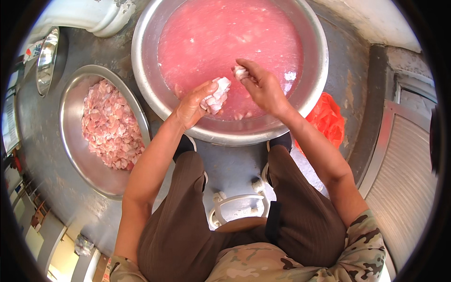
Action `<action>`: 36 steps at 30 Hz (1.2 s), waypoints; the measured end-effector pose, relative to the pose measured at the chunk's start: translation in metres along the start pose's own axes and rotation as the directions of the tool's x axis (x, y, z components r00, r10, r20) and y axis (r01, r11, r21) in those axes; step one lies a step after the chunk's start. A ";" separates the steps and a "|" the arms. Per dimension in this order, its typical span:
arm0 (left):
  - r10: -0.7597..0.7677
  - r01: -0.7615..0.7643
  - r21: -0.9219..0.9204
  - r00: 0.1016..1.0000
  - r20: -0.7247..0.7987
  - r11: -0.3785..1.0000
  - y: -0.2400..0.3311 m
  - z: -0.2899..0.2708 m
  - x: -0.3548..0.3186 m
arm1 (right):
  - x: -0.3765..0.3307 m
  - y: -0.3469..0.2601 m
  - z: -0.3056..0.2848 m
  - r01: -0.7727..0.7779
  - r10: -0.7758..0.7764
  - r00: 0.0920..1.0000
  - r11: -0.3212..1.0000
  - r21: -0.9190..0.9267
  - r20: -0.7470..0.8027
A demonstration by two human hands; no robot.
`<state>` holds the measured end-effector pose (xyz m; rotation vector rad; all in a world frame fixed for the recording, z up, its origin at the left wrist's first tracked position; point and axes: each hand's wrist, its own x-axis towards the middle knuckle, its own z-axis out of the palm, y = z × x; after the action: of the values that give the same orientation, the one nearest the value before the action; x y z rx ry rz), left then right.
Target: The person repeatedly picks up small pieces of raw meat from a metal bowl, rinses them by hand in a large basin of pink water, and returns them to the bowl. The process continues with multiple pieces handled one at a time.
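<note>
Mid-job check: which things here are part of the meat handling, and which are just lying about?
In use:
- left hand, gripping pale pink meat chunks
- right hand, pinching a small pale meat piece
- large round steel basin of pink water
- round steel tray heaped with pink meat pieces

Lying about:
- crumpled orange plastic bag
- small steel bowl

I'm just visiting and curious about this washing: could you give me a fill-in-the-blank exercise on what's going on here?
1. The big basin under both hands holds ____ water.
2. The left hand holds a bunch of pale ____ pieces.
3. The smaller basin of cut pieces lies to the person's ____.
4. The plastic bag beside the big basin is ____.

Missing words: pink; meat; left; red
</note>
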<state>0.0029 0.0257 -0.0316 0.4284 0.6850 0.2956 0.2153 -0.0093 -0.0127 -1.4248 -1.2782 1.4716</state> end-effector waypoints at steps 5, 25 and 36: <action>-0.011 0.013 0.036 0.998 -0.065 0.999 -0.003 -0.003 -0.001 | -0.013 -0.025 0.029 0.192 -0.156 0.977 0.941 -0.279 0.145; 0.002 -0.001 -0.128 1.000 0.007 0.992 0.003 0.003 -0.002 | -0.002 -0.009 -0.001 -0.511 0.499 0.847 0.667 0.542 0.185; 0.047 0.012 -0.352 0.986 0.158 0.936 0.006 -0.010 -0.024 | 0.009 -0.016 0.004 -0.425 0.367 0.905 0.788 0.445 0.214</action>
<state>-0.0219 0.0242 -0.0226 0.1134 0.4536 0.3874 0.2077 0.0032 -0.0002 -1.3187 -0.6033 2.0125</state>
